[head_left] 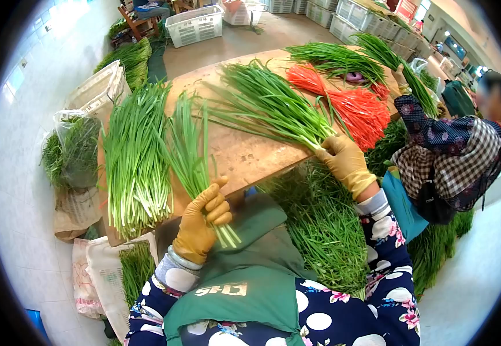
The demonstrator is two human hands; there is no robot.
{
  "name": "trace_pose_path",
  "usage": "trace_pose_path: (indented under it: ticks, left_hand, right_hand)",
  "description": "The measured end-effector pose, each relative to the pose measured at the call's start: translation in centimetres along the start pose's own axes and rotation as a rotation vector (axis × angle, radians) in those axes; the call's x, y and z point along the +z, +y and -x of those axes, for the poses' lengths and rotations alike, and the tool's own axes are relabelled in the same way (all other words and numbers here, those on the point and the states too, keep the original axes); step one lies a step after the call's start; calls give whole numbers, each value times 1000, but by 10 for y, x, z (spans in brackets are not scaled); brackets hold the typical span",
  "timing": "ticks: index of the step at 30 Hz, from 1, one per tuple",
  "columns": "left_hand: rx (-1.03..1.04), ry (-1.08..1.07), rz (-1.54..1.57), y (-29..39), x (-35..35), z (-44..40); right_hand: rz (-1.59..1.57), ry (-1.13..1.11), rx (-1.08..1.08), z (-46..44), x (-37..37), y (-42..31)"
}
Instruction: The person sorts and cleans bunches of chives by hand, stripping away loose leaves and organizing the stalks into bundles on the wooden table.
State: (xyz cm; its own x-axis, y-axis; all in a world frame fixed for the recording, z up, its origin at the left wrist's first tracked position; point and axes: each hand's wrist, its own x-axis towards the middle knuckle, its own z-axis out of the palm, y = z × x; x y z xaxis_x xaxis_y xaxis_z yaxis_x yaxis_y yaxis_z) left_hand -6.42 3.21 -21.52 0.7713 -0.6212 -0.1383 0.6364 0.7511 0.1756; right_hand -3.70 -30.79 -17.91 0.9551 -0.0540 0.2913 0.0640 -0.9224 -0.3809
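My left hand [201,222], in a tan glove, is closed around a small bunch of green stalks [190,155], whose pale ends stick out below the fist. At the table's front edge, my gloved right hand [346,161] pinches the pale ends of a larger green bunch [273,104], its leaves fanned across the wooden table [239,155]. A thick pile of cut stalks [138,155] lies on the table left of my left hand. Beyond my right hand is a heap of red ties [357,112], beside more greens [337,60].
A co-worker [452,150] at the right reaches toward greens on the table. Loose greens [325,230] are heaped below the front edge. White crates [194,26] stand beyond the table. At the left are a crate [97,92], a plastic bag of greens [77,147] and sacks [106,265].
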Motion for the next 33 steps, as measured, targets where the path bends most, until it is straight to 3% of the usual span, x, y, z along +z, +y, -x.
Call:
trace_pose_path:
  ticks: [1, 3, 5, 7, 11, 13, 14, 15, 17, 18, 19, 21, 23, 28, 31, 33]
  left_hand:
    - [1, 3, -4, -2, 4, 1]
    - [24, 147, -91, -11, 13, 1]
    - [-12, 144, -144, -16, 7, 0]
    - [-30, 223, -172, -20, 5, -1]
    - [-37, 196, -200, -18, 1, 1]
    - [-33, 181, -165, -19, 2, -2]
    - [-33, 169, -190, -20, 1, -2]
    - [-31, 176, -187, -23, 3, -2]
    - [-16, 259, -265, -27, 8, -1]
    - [-35, 195, -252, -24, -3, -1]
    - [-33, 210, -249, -24, -4, 2]
    - [-18, 245, -264, -24, -3, 1]
    - [-30, 226, -270, -24, -3, -1]
    - [-54, 239, -427, -26, 12, -3]
    - [-99, 207, -572, -29, 15, -10]
    - [-133, 200, -659, -33, 28, -11]
  right_hand:
    - [-5, 1, 0, 1, -2, -6]
    - [-507, -67, 164, 10, -5, -26]
    - [-5, 127, -88, 26, 3, -44]
    - [325, 79, -90, 29, 17, -37]
    - [209, 177, -109, 49, -7, -70]
    - [-364, 236, -58, 56, -8, -84]
    - [-513, 152, 15, 60, 6, -79]
    - [-279, 60, 17, 64, 17, -73]
    - [-203, -104, 22, 69, 33, -65]
    - [-469, -167, 92, 72, 33, -65]
    - [-477, -179, 95, 74, 27, -71]
    - [-1165, -488, 444, 74, 8, -86]
    - [-1215, -563, 489, 79, 13, -91]
    - [-1196, -637, 402, 97, 17, -96]
    - [-1120, -722, 118, 108, 17, -103]
    - [-894, -710, -81, 108, 13, -108]
